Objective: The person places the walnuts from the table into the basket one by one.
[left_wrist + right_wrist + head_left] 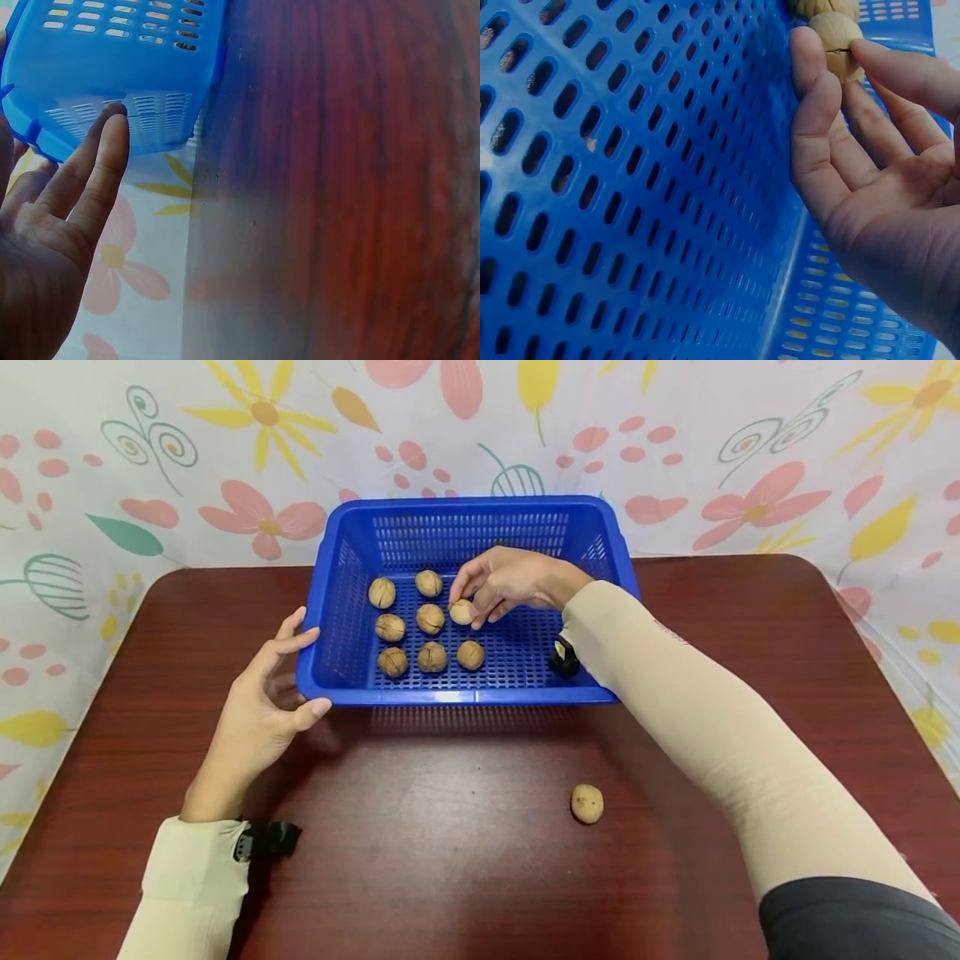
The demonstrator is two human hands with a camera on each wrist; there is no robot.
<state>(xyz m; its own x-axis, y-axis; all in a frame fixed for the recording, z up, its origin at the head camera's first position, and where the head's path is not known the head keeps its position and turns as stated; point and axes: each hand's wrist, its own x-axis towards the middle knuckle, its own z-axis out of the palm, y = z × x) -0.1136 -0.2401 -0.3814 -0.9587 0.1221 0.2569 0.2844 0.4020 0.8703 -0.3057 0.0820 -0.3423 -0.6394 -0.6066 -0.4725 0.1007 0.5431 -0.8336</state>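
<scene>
In the head view, a walnut (461, 611) is pinched between the thumb and fingers of my right hand (517, 581), inside a blue plastic basket (450, 696). The right wrist view shows this walnut (836, 49) at the fingertips, with another walnut close behind it. Several more walnuts (431, 618) lie in rows on the basket's left and middle floor. My left hand (258, 693) touches the basket's front left corner, its thumb at the front rim and fingertips at the left rim. Two of its fingers (112, 154) extend nearly straight beside the outer wall.
A single walnut (587, 803) lies on the dark red wooden table (450, 868), in front of the basket and to the right. Behind the table hangs a flower-patterned cloth (262, 468). Black wrist cameras (270, 842) are worn on both sleeves.
</scene>
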